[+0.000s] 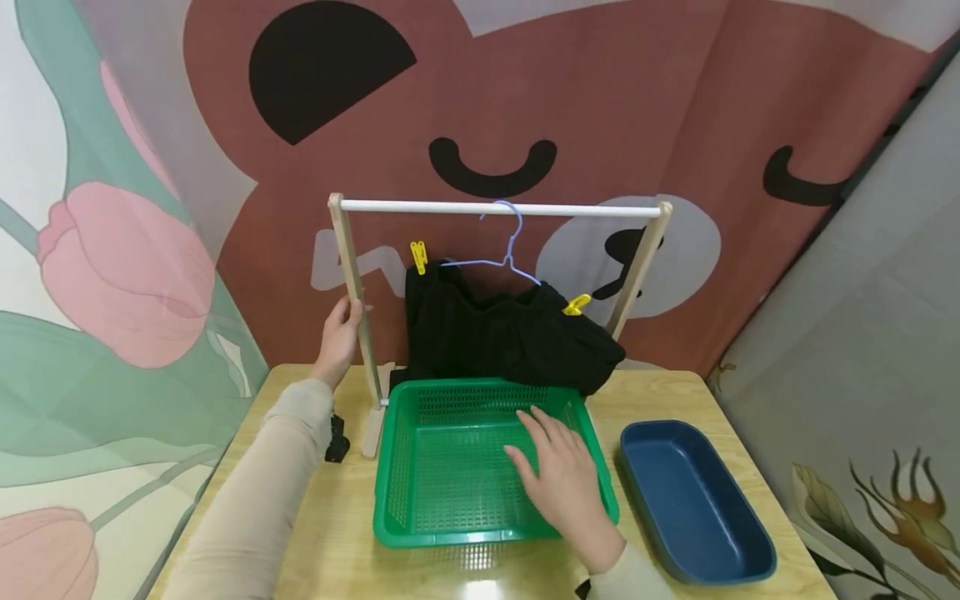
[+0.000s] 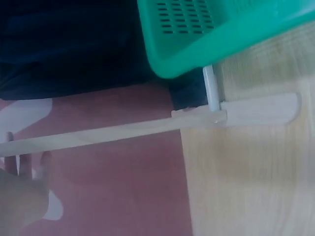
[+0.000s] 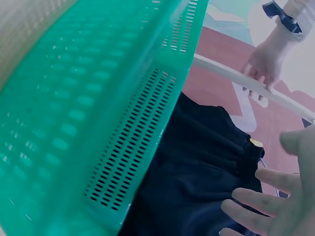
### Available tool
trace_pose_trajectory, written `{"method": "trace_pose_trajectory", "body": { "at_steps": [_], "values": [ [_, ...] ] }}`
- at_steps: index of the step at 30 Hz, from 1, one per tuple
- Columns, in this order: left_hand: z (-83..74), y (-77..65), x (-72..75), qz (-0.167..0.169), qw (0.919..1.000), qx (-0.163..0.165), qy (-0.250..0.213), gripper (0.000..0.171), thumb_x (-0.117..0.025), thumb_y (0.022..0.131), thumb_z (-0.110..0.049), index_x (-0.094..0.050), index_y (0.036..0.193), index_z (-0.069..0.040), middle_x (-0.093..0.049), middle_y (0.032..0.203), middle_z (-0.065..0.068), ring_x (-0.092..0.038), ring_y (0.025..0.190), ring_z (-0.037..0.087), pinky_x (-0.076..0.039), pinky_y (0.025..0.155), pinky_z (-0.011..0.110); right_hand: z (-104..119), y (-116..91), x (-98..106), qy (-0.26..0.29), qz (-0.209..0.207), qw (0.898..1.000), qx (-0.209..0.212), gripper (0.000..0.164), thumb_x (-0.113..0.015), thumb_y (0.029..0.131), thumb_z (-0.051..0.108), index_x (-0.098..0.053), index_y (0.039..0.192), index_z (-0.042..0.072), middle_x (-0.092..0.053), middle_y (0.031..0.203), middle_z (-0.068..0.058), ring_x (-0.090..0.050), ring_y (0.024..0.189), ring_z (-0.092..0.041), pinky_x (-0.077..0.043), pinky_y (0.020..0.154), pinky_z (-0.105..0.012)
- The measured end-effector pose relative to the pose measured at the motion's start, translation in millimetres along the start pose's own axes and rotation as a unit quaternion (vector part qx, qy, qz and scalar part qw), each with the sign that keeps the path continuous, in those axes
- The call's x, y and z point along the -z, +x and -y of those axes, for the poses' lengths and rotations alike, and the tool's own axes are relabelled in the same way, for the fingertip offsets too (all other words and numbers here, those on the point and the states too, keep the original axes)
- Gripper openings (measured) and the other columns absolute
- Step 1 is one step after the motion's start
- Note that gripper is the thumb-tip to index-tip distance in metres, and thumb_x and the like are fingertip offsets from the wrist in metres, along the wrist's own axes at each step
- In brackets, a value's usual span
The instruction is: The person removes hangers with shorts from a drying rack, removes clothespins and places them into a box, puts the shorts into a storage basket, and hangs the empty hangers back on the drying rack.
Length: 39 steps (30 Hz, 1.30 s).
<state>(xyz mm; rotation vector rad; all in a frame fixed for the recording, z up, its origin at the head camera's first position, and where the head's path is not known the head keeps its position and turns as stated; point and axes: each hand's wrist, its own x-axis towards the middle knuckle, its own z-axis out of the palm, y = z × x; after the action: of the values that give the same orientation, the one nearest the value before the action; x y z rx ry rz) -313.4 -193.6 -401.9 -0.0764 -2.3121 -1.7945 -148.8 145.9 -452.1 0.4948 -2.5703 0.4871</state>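
Observation:
My left hand [image 1: 340,337] holds the left wooden post [image 1: 351,267] of a small clothes rack, fingers around it. From the rack's white rail [image 1: 450,207] hangs a lilac hanger [image 1: 512,242]. On it is a black garment [image 1: 495,337] with a gathered waistband [image 3: 248,156], drooping lower on the right. Yellow clothespins, one at the left [image 1: 419,257] and one at the right [image 1: 577,305], sit at its upper edge. My right hand [image 1: 562,475], fingers spread and holding nothing, is over the right side of a green plastic basket [image 1: 427,537]. The garment's lower part is hidden behind the basket.
A dark blue tray [image 1: 693,492] stands to the right of the basket on the wooden table [image 1: 330,517]. The rack's left foot [image 2: 261,109] lies beside the basket's left edge. A patterned cloth [image 1: 600,100] hangs close behind the rack.

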Motion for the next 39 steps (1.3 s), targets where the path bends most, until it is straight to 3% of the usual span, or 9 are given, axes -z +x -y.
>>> {"method": "trace_pose_trajectory", "body": {
  "at_steps": [6, 16, 25, 29, 34, 39],
  "values": [
    [17.8, -2.3, -7.4, -0.039, 0.9986, -0.005, -0.034, 0.056, -0.035, 0.107, -0.042, -0.046, 0.143, 0.0, -0.054, 0.133, 0.025, -0.045, 0.128, 0.036, -0.034, 0.107, 0.05, -6.5, 12.1, 12.1, 0.004, -0.05, 0.998, 0.044, 0.042, -0.073, 0.092, 0.026, -0.064, 0.129, 0.009, -0.061, 0.131, -0.013, -0.06, 0.115, -0.032, -0.049, 0.092, -0.052],
    [21.5, 0.5, -6.4, -0.041, 0.9963, -0.004, -0.076, 0.059, -0.038, 0.104, -0.047, -0.05, 0.139, 0.0, -0.057, 0.131, 0.024, -0.048, 0.128, 0.031, -0.034, 0.108, 0.045, -40.8, 48.1, 54.6, 0.023, -0.119, 0.988, 0.101, 0.033, -0.07, 0.092, 0.014, -0.067, 0.123, 0.005, -0.064, 0.125, -0.013, -0.061, 0.11, -0.031, -0.051, 0.088, -0.049],
    [15.7, 2.1, -7.3, -0.054, 0.9941, 0.001, -0.093, 0.059, -0.039, 0.104, -0.045, -0.051, 0.137, 0.002, -0.057, 0.131, 0.026, -0.049, 0.126, 0.031, -0.034, 0.107, 0.044, -75.3, 81.5, 84.4, -0.011, -0.155, 0.984, 0.083, 0.03, -0.071, 0.09, 0.011, -0.067, 0.118, 0.0, -0.066, 0.117, -0.019, -0.064, 0.096, -0.036, -0.052, 0.073, -0.051],
    [16.7, 5.6, -6.3, -0.053, 0.993, 0.01, -0.105, 0.057, -0.039, 0.103, -0.045, -0.053, 0.136, 0.0, -0.055, 0.134, 0.025, -0.049, 0.128, 0.031, -0.034, 0.108, 0.044, -89.1, 92.7, 82.6, -0.01, -0.12, 0.992, 0.034, 0.035, -0.069, 0.094, 0.013, -0.063, 0.126, 0.003, -0.066, 0.113, -0.018, -0.064, 0.088, -0.033, -0.051, 0.063, -0.047],
    [21.4, 12.0, -9.3, -0.058, 0.9924, 0.011, -0.108, 0.058, -0.039, 0.103, -0.047, -0.053, 0.137, -0.002, -0.055, 0.135, 0.024, -0.049, 0.128, 0.028, -0.034, 0.109, 0.043, -104.9, 107.0, 75.6, 0.014, -0.038, 0.999, -0.031, 0.036, -0.057, 0.103, 0.023, -0.058, 0.134, 0.006, -0.066, 0.116, -0.017, -0.064, 0.094, -0.032, -0.051, 0.069, -0.05],
    [22.9, 10.2, -13.1, -0.071, 0.9897, 0.02, -0.123, 0.056, -0.039, 0.104, -0.043, -0.051, 0.138, 0.0, -0.055, 0.135, 0.023, -0.048, 0.129, 0.026, -0.034, 0.108, 0.04, -112.8, 116.5, 65.1, 0.005, -0.001, 0.999, -0.045, 0.032, -0.048, 0.106, 0.023, -0.061, 0.13, 0.006, -0.067, 0.117, -0.018, -0.065, 0.095, -0.036, -0.051, 0.076, -0.054]
  ]
}}
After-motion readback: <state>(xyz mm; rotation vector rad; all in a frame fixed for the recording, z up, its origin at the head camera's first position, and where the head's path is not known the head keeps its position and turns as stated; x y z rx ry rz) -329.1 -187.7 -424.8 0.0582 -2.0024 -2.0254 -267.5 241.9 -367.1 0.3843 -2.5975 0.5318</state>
